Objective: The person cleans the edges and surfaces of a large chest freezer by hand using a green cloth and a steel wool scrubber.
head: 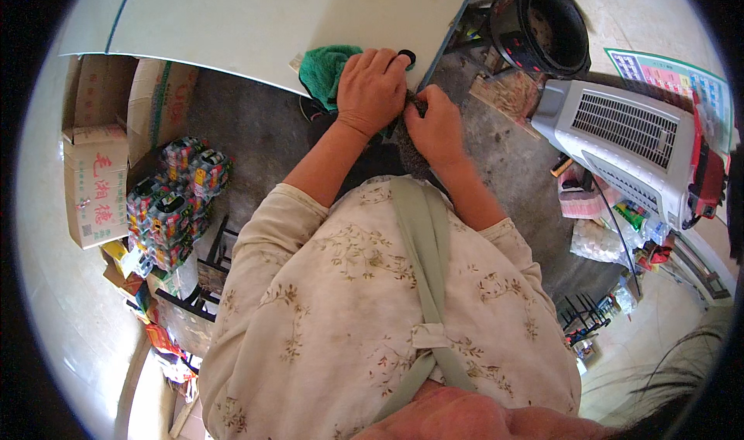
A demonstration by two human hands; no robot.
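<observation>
My left hand point(372, 85) lies at the near corner of a white tabletop point(244, 27), over a green cloth point(322, 74) that spreads out to its left. A small round black item point(408, 58) shows beside its fingertips; what it belongs to is hidden. Just right of it, past the table's corner, my right hand point(435, 123) pinches the end of a dark, speckled fabric piece point(414, 149), which hangs down toward my lap. The two hands nearly touch at this fabric.
Cardboard boxes point(96, 190) and shrink-wrapped drink packs point(168, 213) stand at the left. To the right are a black electric cooker point(552, 30), a white pet carrier point(622, 132) and packaged paper rolls point(598, 239). A small black-framed stool point(218, 265) is at lower left.
</observation>
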